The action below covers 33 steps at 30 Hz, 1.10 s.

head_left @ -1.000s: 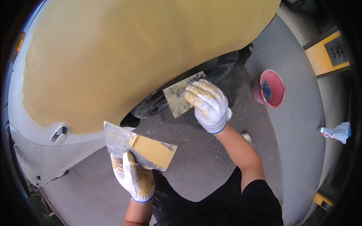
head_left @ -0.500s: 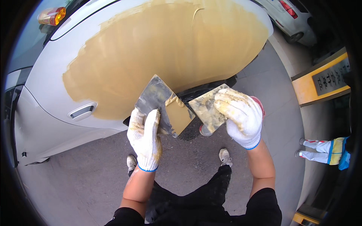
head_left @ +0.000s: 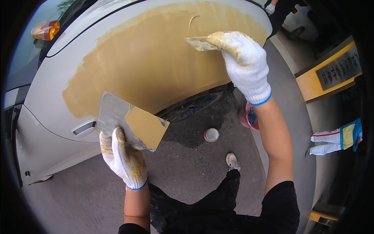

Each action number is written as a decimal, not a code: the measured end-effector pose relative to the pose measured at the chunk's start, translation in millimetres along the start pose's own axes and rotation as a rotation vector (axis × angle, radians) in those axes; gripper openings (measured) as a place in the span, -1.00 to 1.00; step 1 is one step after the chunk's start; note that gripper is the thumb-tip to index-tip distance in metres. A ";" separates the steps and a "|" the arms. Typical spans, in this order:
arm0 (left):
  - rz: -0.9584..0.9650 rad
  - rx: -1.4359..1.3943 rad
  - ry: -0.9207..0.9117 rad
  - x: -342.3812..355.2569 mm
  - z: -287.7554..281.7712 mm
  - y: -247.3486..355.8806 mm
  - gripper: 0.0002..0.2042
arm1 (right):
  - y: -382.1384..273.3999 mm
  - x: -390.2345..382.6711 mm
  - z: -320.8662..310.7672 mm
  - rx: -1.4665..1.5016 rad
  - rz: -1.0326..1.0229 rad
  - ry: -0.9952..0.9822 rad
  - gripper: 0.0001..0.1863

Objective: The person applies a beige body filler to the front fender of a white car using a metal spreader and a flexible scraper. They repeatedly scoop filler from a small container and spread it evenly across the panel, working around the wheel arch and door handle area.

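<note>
Head view: from where I'm standing, everything placed by the tan patch (head_left: 148, 66) on the pale car (head_left: 46, 97).

Far left, well off the patch's upper left: container (head_left: 45, 30) with an orange end, lying over by the dark glass. Next, just beside the patch's lower left edge, the door handle (head_left: 83, 128).

Then the left hand (head_left: 124, 160), white glove stained tan, below the patch. Grip closed on a flat grey plate (head_left: 109, 113), thumb on top; plate tilted, overlapping the patch's lower left edge as I see it. Tan putty (head_left: 146, 126) covers the plate's right part, one raised ridge at its left border.

Under the patch's lower edge: dark tyre (head_left: 193, 107). Near its top, a thin curved putty strand (head_left: 191, 23).

Over the patch's right half: scraper (head_left: 200, 43), smeared, its free edge pointing left. Can't tell if it touches the surface. Round can (head_left: 211, 135) on the ground below the patch, shoe (head_left: 231, 160) further down.

Right hand (head_left: 247, 64), gloved, tan-stained fingers, at the patch's right side; grip narrow, pinching that scraper, thumb hidden. Reddish bucket (head_left: 249, 117) below the patch's right end, partly behind the forearm. Another person's gloved hand (head_left: 269, 8) by the patch's upper right corner. Well right of the patch: yellow sign (head_left: 307, 85), then a person in white trousers (head_left: 327, 142).
</note>
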<state>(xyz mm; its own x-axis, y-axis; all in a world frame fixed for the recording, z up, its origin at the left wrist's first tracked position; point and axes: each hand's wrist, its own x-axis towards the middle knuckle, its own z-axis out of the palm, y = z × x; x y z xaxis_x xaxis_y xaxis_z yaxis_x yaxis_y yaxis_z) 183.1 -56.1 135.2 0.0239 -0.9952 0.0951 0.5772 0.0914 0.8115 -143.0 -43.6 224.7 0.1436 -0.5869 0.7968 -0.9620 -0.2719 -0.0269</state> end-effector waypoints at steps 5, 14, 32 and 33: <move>-0.142 0.067 0.004 -29.3 -20.2 -6.3 -0.64 | 36.6 55.3 33.4 -0.139 0.038 -0.001 -0.75; -0.251 0.099 -0.043 -35.6 -32.8 -17.0 -0.63 | 10.5 65.2 43.4 -0.062 0.045 -0.063 -0.75; -0.251 0.121 -0.034 -37.1 -55.2 -40.4 -0.57 | -53.2 -74.0 72.5 -0.076 0.095 -0.048 -0.53; -0.251 0.163 -0.027 -37.8 -57.0 -40.8 -0.56 | -55.7 -83.0 76.8 -0.066 0.106 -0.046 -0.54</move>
<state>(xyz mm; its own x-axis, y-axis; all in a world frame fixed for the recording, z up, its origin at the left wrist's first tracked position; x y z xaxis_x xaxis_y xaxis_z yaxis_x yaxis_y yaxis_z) 205.1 -24.2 65.6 -0.1258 -0.9863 -0.1064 0.4237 -0.1504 0.8932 -83.5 -38.3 113.7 0.0493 -0.6444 0.7631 -0.9853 -0.1567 -0.0687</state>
